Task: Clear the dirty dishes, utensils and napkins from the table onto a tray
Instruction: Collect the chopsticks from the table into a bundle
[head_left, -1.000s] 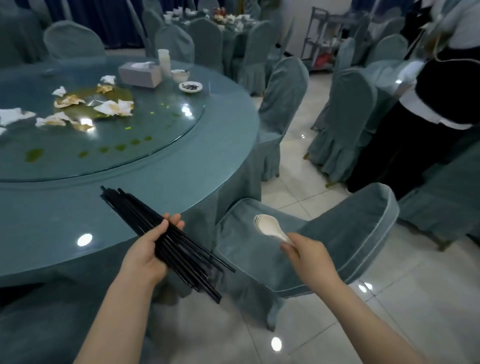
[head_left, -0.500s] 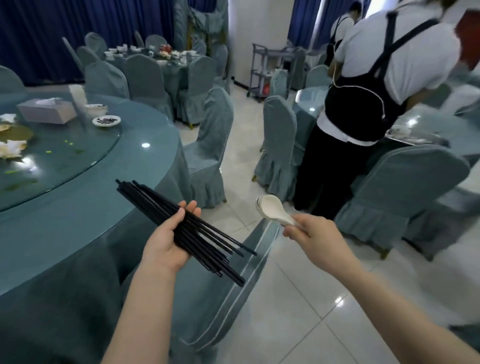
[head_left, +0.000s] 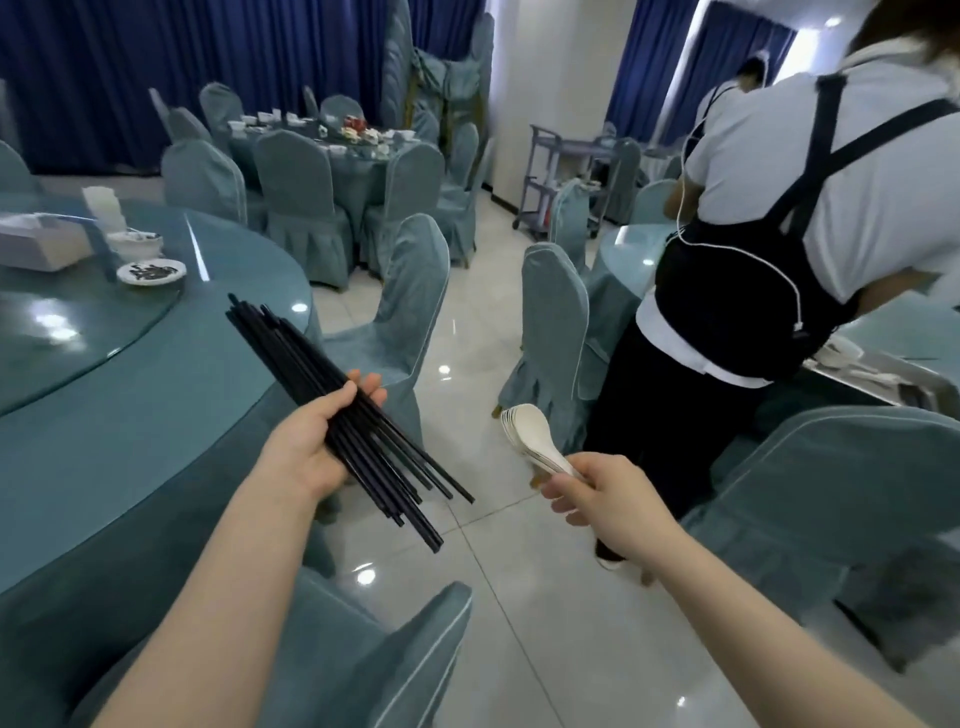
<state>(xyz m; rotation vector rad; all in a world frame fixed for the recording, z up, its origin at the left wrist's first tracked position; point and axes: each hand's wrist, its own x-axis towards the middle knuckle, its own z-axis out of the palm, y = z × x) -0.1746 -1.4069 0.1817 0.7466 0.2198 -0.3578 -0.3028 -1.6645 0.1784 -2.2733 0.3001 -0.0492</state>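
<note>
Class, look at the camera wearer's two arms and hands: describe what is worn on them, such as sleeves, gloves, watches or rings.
Both forearms are bare as far as the picture shows; no sleeve comes into view. The left hand and the right hand have no gloves. No watch, bracelet or ring shows on either wrist or on the fingers that can be seen.

Spoon stack (head_left: 530, 434): handles buried in right hand (head_left: 605, 496), count not readable. Chopsticks (head_left: 343, 415): mid-section covered by left hand (head_left: 311, 449), count unclear. Near table (head_left: 156, 415) cut by left edge; tissue box (head_left: 36, 244) on it cropped too. Small dish (head_left: 150, 272): dark contents too small to identify. Person in apron (head_left: 769, 260): head cut by top edge, hands hidden behind body. Far table (head_left: 337, 140): crockery too small to sort. Cart (head_left: 563, 176) partly behind chairs. Right table (head_left: 893, 332) cropped, items on it blurred.
</note>
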